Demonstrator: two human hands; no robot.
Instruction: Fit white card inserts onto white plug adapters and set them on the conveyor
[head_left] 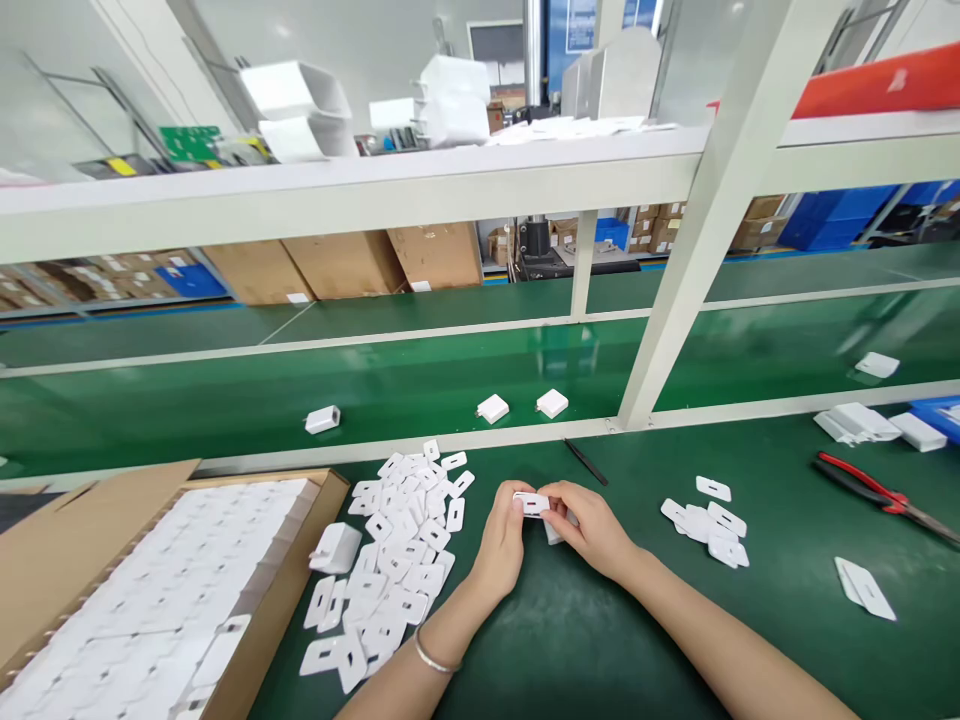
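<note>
A small white plastic part (534, 503) is pinched between the fingertips of the left hand (501, 542) and right hand (592, 528), pressed together at centre frame above the green mat (600, 640). A heap of white plates (401, 545) is spread at centre left, a smaller pile (709, 520) at right, red-handled pliers (885, 495) at far right, none obstructing the hands. At lower left, a cardboard box (285, 590) is filled with rows of white parts (150, 590); three white adapters (491, 408) are laid on the green belt behind.

The small plate (534, 503) and the heap of plates (401, 545) are white on a dark green mat (585, 640). The pliers (870, 487) have red handles; the carton (82, 540) is brown
</note>
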